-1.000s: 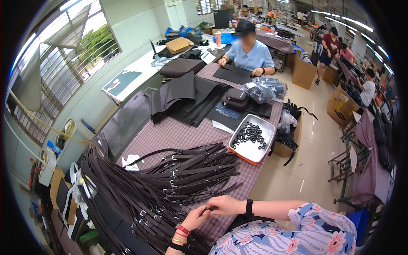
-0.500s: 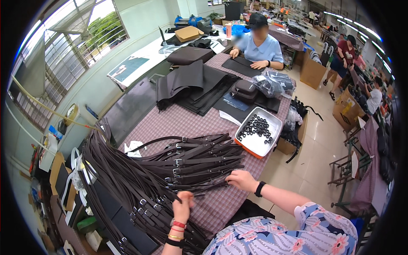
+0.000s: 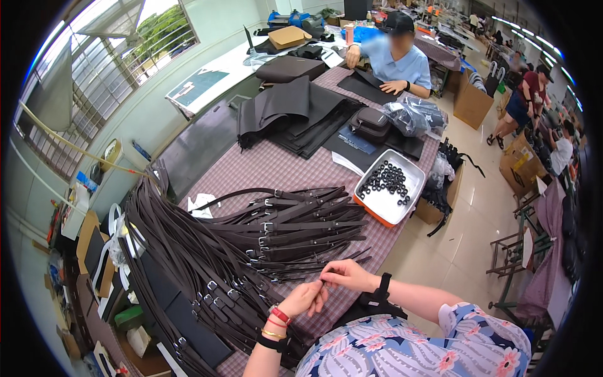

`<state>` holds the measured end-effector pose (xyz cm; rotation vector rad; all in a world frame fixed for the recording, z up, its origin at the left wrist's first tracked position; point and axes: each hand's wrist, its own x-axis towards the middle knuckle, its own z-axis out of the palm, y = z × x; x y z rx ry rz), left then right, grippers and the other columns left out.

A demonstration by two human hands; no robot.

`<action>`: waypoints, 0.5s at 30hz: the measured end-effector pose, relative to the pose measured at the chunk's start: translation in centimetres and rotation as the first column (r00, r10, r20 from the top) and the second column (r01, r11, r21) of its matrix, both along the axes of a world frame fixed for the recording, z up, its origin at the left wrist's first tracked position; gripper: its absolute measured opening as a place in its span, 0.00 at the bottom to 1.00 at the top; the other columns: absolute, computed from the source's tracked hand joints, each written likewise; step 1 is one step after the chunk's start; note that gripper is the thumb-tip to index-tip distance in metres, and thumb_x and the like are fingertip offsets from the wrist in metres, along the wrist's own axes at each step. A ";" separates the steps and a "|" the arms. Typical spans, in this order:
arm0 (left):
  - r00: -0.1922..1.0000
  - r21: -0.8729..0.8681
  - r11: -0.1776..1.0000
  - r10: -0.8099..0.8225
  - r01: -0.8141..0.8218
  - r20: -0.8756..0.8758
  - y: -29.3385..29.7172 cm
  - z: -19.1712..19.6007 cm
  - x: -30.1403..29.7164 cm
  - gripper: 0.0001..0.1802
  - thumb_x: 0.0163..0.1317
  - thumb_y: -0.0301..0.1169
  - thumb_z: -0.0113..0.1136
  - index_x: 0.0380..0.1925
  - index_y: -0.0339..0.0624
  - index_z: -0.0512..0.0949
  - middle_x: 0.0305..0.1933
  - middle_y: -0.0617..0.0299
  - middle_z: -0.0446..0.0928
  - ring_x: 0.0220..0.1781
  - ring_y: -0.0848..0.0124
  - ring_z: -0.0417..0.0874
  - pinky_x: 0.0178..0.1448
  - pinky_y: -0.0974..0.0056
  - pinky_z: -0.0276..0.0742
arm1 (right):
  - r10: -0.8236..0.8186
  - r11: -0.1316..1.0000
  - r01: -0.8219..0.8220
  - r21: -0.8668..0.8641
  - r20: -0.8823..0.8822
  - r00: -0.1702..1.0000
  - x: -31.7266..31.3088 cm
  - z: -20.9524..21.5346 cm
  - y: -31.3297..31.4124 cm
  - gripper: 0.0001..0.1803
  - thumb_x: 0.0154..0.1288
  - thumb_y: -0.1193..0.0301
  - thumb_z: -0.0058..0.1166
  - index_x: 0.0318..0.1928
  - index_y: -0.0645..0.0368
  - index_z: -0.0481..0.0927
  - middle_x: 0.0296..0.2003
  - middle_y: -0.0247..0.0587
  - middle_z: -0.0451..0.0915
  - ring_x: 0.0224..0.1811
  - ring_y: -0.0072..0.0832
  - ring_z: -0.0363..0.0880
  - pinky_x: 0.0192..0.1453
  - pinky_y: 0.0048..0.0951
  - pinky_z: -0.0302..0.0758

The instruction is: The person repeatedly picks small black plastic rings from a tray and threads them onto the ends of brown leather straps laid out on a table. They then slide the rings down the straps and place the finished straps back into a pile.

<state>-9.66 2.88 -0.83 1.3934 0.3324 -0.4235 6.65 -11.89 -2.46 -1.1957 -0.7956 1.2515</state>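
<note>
My left hand (image 3: pixel 304 298) and my right hand (image 3: pixel 349 274) meet over the near edge of the table. The right thumb and fingers are pinched together, and the left fingers are curled just under them. Something small and dark shows between the fingertips, too hidden to name. Just beyond my hands lies a big bundle of dark brown belt-like straps (image 3: pixel 207 254) with silver buckles (image 3: pixel 264 240). Some strap ends stop close to my fingers. To the right, a white tray (image 3: pixel 375 199) with an orange underside holds many small black rings (image 3: pixel 387 178).
Stacked black sheets (image 3: pixel 276 113), a dark zipped case (image 3: pixel 369 125) and a plastic-wrapped bundle (image 3: pixel 414 117) lie farther up the checked tablecloth (image 3: pixel 220 164). Across the table a person in a light blue shirt (image 3: pixel 396 60) handles a black piece. Boxes (image 3: pixel 474 100) stand on the floor.
My hands, apart before, have come together: the left moved right, the right moved slightly left and nearer me. The view has shifted a little. The person opposite has raised one hand.
</note>
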 end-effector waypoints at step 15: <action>0.886 0.406 0.794 0.351 -0.453 0.302 -0.8 -0.9 -0.6 0.08 0.67 0.28 0.56 0.42 0.36 0.78 0.27 0.62 0.81 0.28 0.78 0.80 0.34 0.70 0.75 | -0.316 0.917 0.399 -0.006 0.601 0.734 11.5 -2.8 -1.5 0.13 0.64 0.64 0.58 0.39 0.63 0.83 0.29 0.42 0.84 0.29 0.28 0.82 0.37 0.27 0.78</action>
